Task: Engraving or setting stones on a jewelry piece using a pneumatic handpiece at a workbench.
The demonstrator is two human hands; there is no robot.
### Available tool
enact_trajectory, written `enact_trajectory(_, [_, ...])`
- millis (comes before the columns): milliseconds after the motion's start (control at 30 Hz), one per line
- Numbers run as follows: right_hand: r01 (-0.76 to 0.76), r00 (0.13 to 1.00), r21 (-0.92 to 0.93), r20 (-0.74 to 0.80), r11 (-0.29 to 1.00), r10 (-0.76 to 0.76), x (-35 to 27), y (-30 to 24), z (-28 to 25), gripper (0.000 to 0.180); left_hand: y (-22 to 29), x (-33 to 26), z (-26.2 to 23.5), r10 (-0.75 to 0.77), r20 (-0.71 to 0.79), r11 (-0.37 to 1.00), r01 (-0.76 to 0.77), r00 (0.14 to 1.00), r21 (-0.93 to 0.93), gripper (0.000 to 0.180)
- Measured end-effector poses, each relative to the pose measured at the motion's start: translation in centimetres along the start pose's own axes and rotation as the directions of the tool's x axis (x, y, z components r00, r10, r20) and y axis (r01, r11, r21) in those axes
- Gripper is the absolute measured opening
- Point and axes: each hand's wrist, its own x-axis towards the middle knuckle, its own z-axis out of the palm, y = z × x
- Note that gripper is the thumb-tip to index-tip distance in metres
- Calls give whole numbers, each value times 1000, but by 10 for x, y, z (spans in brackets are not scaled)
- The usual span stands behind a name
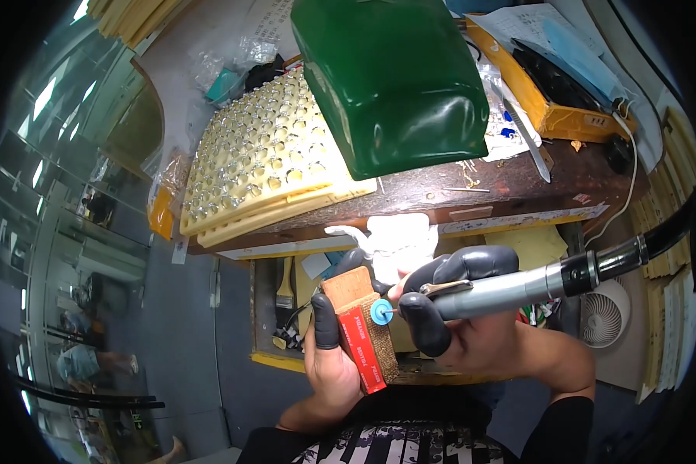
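In my left hand [334, 370], with black finger cots on the thumb and fingers, is a small block [361, 348] with a red printed label, a rough brown side face and a plain wood-coloured upper part. My right hand [472, 329] grips a silver rotary handpiece [510, 292], its black cable running off to the right. A light-blue round disc [381, 312] sits on the handpiece's thin shaft, at the block's rough face and apparently touching it. Some left fingers are hidden behind the block. Just beyond both hands is a bright white cloth [398, 241].
An open drawer [264, 357] lies under my hands, holding a brush [285, 286]. On the bench stand a cream tray [232, 228] of several small shiny ring-like pieces, a green plastic-covered box [410, 93], tweezers [535, 151] and an orange box [572, 122]. A white fan [605, 313] stands at right.
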Motion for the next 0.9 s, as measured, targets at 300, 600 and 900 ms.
enact_trajectory(300, [22, 1000, -49, 16, 999, -21, 1, 1, 2, 29, -2, -1, -2, 14, -46, 1000, -14, 999, -12, 61])
enact_trajectory(600, [27, 999, -39, 26, 999, -26, 0, 2, 0, 18, -2, -1, -3, -3, -19, 1000, 2, 1000, -27, 61])
enact_trajectory(900, [-25, 999, -2, 32, 1000, 26, -3, 2, -1, 21, -2, -1, -5, -10, -30, 1000, 10, 999, -7, 62])
